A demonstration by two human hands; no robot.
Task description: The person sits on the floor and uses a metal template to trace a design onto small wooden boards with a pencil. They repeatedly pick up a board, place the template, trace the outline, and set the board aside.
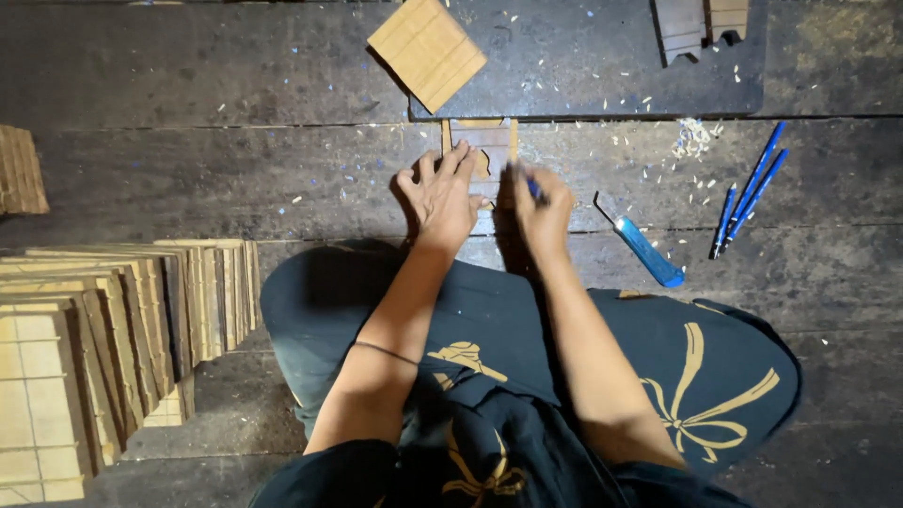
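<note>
We press our left hand [444,196], fingers spread flat, on the small wooden panel [482,150] lying on the dark floor just ahead of our knees. Our right hand [543,209] pinches a blue tool [533,189] at its edge. The panel looks thin, light, stiff, likely brittle; best held by its flat face.

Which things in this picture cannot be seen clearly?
Head view only:
- Blue pen: mostly hidden inside the right hand.
- Small wooden panel: lower part covered by the left hand fingers.
- Dark wooden piece: cut off by the top edge.
- Stacked slatted panels: cut off at the left edge.
</note>
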